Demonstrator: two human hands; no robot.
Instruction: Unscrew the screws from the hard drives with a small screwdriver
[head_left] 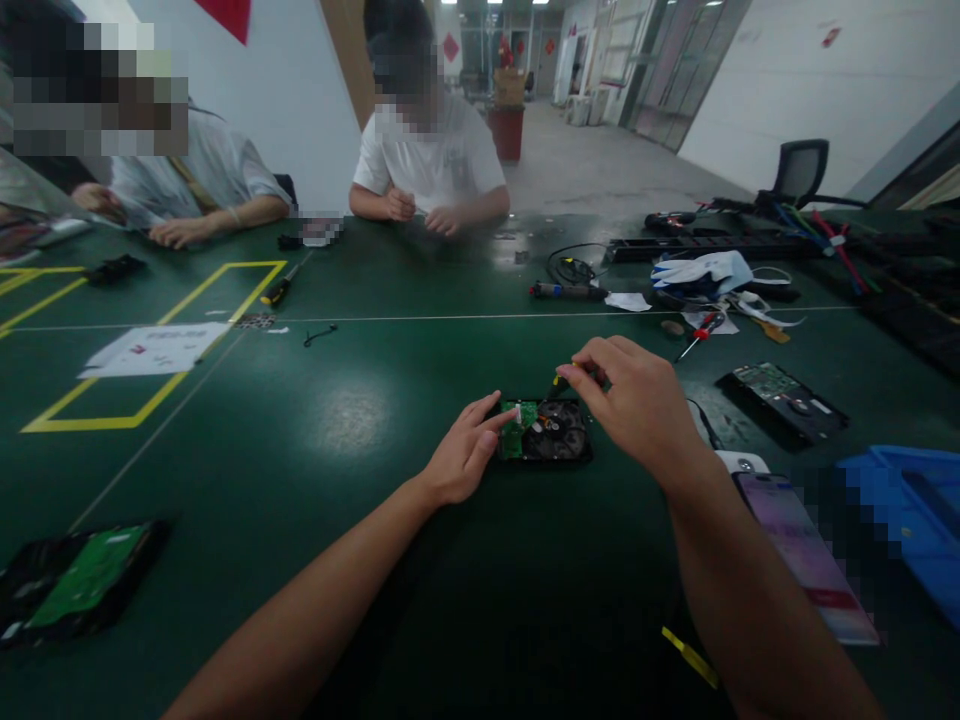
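Note:
A hard drive [566,440] lies on the green table in front of me, its green circuit board [511,438] facing up at the left end. My left hand [466,448] rests against that end, fingers stretched over the board and holding nothing. Above the drive's far edge, my right hand [630,400] is closed around a screwdriver [556,386] with a yellow and black handle. The screwdriver points down at the drive, near the board's edge. Whether its tip sits in a screw is too small to tell.
Another hard drive [787,400], a phone [806,560] and a blue bin [911,520] are at the right. A drive with a green board [94,580] lies near left. Gloves [705,270] and a red screwdriver [699,335] lie beyond. Two people sit across the table.

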